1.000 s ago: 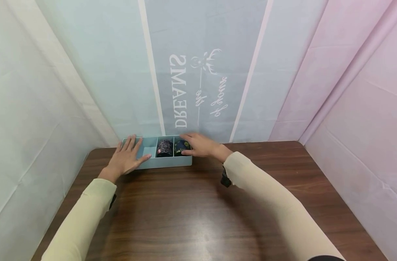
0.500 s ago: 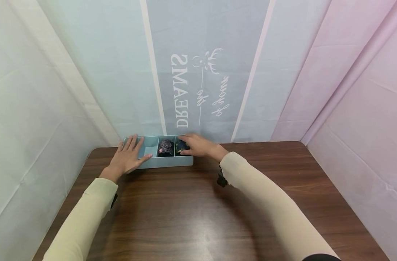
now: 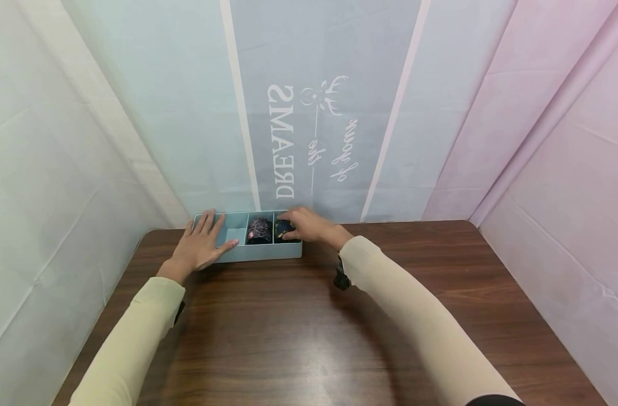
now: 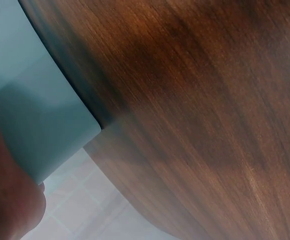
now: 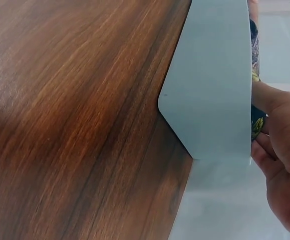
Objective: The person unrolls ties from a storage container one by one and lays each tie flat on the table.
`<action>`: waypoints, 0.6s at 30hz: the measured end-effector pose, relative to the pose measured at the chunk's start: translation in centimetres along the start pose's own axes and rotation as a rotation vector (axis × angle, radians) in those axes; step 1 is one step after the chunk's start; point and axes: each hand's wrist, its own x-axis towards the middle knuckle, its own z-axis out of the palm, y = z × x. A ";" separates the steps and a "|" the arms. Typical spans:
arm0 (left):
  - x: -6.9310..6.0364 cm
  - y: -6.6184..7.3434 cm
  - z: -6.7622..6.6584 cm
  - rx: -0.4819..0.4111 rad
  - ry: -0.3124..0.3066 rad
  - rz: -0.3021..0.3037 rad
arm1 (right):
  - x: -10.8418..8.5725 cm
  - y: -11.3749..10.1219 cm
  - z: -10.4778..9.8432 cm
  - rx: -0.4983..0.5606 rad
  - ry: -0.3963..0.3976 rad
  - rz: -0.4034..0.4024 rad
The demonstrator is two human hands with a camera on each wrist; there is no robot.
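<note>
A light blue box (image 3: 258,253) with three compartments stands at the far edge of the table, against the cloth. At its left end my left hand (image 3: 197,245) rests with spread fingers over the rim and the left compartment. A dark round item with a grey and pink pattern (image 3: 260,230) fills the middle compartment. In the right one lies a dark blue round item with a yellow leaf pattern (image 3: 285,229); my right hand (image 3: 311,226) holds it between thumb and fingers. The right wrist view shows this leaf-patterned item (image 5: 257,121) partly hidden behind the box wall.
The brown wooden table (image 3: 268,327) spreads out in front of the box. Pale cloth hangs behind (image 3: 309,51) and on both sides, with mirrored lettering on the back cloth. The table's rounded corner shows in the left wrist view.
My right hand and forearm have shifted slightly left, covering a little more of the leaf-patterned item. The left hand stays on the box's left end. The head view has shifted slightly.
</note>
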 end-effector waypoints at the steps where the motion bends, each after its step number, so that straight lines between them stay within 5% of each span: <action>1: -0.1 0.1 -0.1 0.004 -0.002 -0.001 | 0.0 0.0 0.0 -0.001 0.008 -0.001; 18: -0.2 0.4 -0.4 0.005 -0.011 -0.005 | 0.3 0.1 -0.2 0.118 0.087 0.058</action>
